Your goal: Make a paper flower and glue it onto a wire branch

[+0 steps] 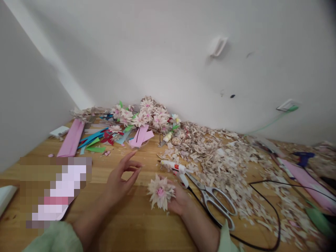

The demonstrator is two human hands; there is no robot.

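On a wooden table (147, 231), things lay in heaps from left to right. At the far left sat a wide pink paper strip (70, 139), then thin blue paper strips (91, 137), with a bunch of paper flowers (145, 117) behind them by the wall. The left hand (121, 178) was empty and a little open, its fingers curved and lifted. The right hand (178, 199) was held low, with a pink and cream paper flower (160, 191) sitting on its fingers, so the flower faced up where it could be seen. A white glue gun (172, 166) lay just past that hand, and steel scissors (214, 203) lay beside it, likely kept close to grab. Paper scraps (217, 168) made a big pile to the right, likely pushed out of the way, and a blue glue gun (303, 157) sat far off.
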